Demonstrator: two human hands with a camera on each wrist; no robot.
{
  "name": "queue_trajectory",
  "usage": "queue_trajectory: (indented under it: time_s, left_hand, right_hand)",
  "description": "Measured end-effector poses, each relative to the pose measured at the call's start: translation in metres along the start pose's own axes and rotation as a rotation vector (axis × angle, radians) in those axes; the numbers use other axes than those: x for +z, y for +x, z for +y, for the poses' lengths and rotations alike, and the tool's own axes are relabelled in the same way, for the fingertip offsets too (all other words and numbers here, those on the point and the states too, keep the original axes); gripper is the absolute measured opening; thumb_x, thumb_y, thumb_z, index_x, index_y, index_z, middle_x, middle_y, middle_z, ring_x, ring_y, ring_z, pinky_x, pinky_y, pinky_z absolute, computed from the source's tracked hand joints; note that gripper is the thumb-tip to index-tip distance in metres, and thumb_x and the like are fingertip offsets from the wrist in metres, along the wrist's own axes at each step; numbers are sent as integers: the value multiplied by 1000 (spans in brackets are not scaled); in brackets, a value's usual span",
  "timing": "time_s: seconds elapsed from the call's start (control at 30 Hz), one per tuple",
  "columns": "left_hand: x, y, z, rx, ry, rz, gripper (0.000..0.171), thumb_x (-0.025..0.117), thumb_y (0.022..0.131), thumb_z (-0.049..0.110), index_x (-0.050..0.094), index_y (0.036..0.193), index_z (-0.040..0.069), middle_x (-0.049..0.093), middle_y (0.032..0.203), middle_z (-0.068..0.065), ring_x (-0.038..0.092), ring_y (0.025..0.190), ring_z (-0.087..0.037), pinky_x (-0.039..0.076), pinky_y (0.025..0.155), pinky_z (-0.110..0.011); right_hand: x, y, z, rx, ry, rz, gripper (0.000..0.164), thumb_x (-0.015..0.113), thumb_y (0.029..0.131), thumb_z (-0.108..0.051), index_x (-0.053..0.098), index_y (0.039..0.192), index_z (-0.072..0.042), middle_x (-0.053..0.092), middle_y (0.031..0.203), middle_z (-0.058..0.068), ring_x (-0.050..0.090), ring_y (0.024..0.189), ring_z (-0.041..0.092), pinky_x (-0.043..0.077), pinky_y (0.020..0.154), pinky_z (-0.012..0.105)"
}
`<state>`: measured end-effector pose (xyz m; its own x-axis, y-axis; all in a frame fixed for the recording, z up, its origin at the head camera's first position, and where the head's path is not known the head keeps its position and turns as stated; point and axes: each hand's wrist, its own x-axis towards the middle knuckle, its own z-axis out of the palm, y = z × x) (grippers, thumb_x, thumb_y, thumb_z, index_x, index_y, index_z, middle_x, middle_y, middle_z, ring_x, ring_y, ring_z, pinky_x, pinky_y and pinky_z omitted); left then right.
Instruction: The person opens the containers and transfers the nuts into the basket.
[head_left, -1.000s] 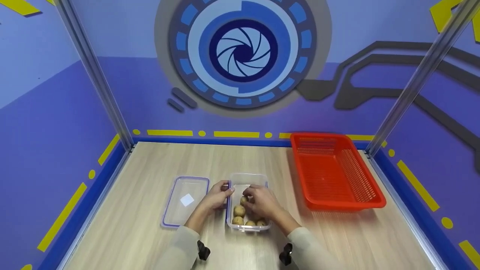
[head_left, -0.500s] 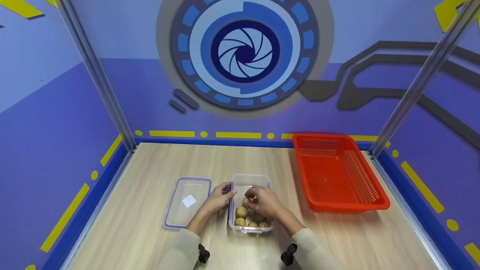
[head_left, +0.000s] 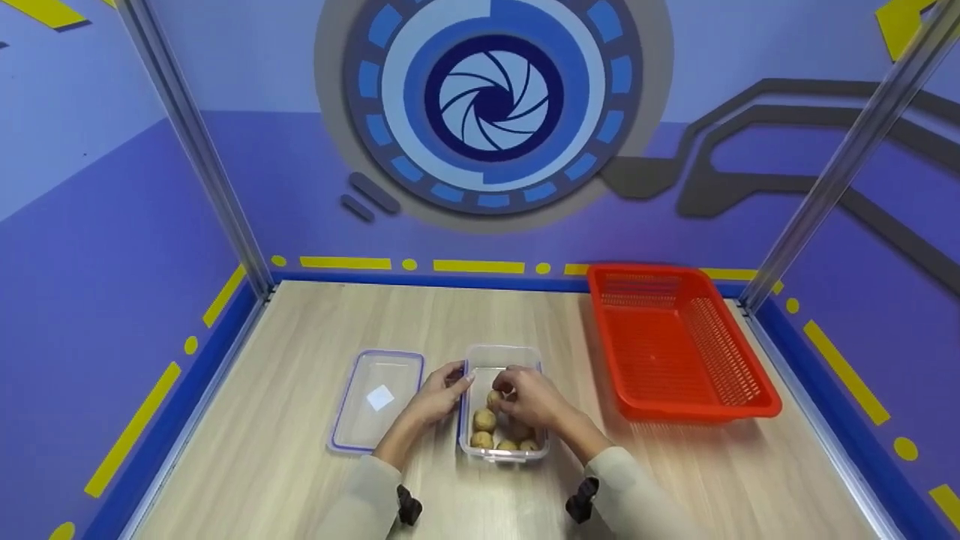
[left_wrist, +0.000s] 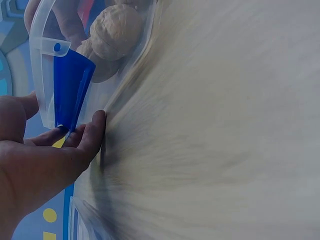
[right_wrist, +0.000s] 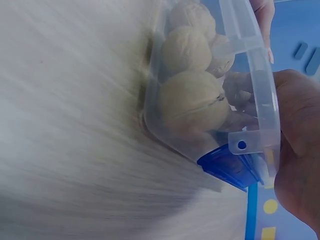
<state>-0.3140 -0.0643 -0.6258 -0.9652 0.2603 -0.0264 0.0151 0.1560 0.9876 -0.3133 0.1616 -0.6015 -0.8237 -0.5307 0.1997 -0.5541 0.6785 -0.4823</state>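
Note:
In the head view a clear plastic food container (head_left: 503, 454) stands lidless on the table, several walnuts (head_left: 484, 421) lying at its near end. My left hand (head_left: 436, 395) holds the container's left wall, thumb at the rim and fingers outside, beside a blue latch (left_wrist: 72, 85) in the left wrist view. Reaching into the container, my right hand (head_left: 534, 399) pinches a walnut (head_left: 494, 399) between thumb and fingers; the hand partly covers it. Through the wall in the right wrist view, more walnuts (right_wrist: 194, 102) show beneath that hand.
The container's lid (head_left: 360, 426), blue-edged with a white square on it, lies flat to the left. A red plastic basket (head_left: 660, 360) stands at the back right. Blue printed panels (head_left: 255, 172) wall the table (head_left: 315, 322) at the back and sides.
The whole head view has shifted slightly. Both hands keep nearly the same places at the container, and the right still has the walnut in its fingers.

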Motion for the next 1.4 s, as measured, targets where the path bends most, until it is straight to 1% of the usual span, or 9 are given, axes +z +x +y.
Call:
queue_trajectory:
  time_s: [0.2, 0.43, 0.63, 0.77, 0.93, 1.1, 1.17, 1.27, 1.4]
  left_hand:
    - [2, 2, -1, -5, -5, 12, 53, 62, 108, 18, 47, 147, -14, 59, 134, -25, 58, 124, -34, 52, 104, -44]
    - [5, 1, -3, -16, 1, 45, 53, 64, 107, 20, 49, 147, -11, 60, 134, -23, 59, 124, -35, 52, 106, -47]
    - [5, -1, -2, -39, -31, 53, 56, 66, 106, 22, 48, 149, -10, 58, 139, -26, 57, 129, -37, 53, 106, -48]
    - [4, -1, -2, -56, -38, 40, 58, 66, 106, 24, 47, 150, -9, 55, 145, -29, 54, 135, -41, 52, 109, -51]
    - [3, 1, -2, -52, -27, 30, 57, 66, 107, 24, 47, 150, -8, 55, 145, -30, 55, 135, -42, 52, 108, -50]
    - [2, 0, -2, -82, -68, 16, 58, 65, 107, 24, 46, 153, -6, 54, 148, -28, 54, 135, -40, 53, 107, -51]
    - [2, 0, -2, -106, -84, 16, 58, 65, 108, 25, 45, 154, -4, 53, 149, -27, 53, 137, -39, 53, 107, -52]
    - [1, -1, -2, -116, -78, 21, 57, 64, 108, 24, 45, 153, -4, 53, 149, -26, 53, 136, -38, 53, 108, -52]
    - [0, 1, -2, -107, -86, 25, 55, 63, 108, 21, 45, 152, -5, 54, 147, -27, 55, 134, -37, 53, 108, -51]
  right_hand:
    - [-3, -2, 1, -30, -16, 6, 16, 84, 90, -13, 76, 102, -5, 71, 97, 6, 69, 89, 20, 62, 81, 40]
    - [-7, -5, 1, -32, 9, 0, 15, 83, 91, -13, 76, 102, -5, 71, 99, 6, 70, 92, 21, 62, 83, 40]
    - [-22, -6, -1, -31, 62, -11, 14, 81, 93, -12, 75, 103, -5, 71, 99, 7, 69, 93, 24, 61, 85, 44]
    - [-39, -9, -3, -35, 100, 15, 12, 80, 93, -11, 75, 103, -5, 70, 99, 7, 67, 94, 24, 60, 88, 48]
    - [-69, -14, -3, -74, 95, 105, 13, 82, 93, -13, 76, 103, -8, 73, 100, 3, 70, 95, 23, 61, 88, 46]
    - [-100, -20, 1, -89, 91, 187, 15, 86, 91, -13, 77, 103, -9, 74, 100, 1, 70, 94, 22, 61, 87, 45]
    - [-110, -23, 3, -81, 97, 215, 16, 86, 90, -12, 77, 103, -9, 74, 99, 1, 70, 94, 22, 61, 87, 45]
    - [-123, -26, 8, -57, 96, 247, 18, 87, 89, -11, 77, 103, -8, 74, 99, 2, 70, 94, 22, 61, 88, 46]
    - [-138, -30, 14, -16, 110, 282, 20, 88, 88, -9, 77, 104, -6, 74, 100, 3, 72, 95, 23, 63, 86, 45]
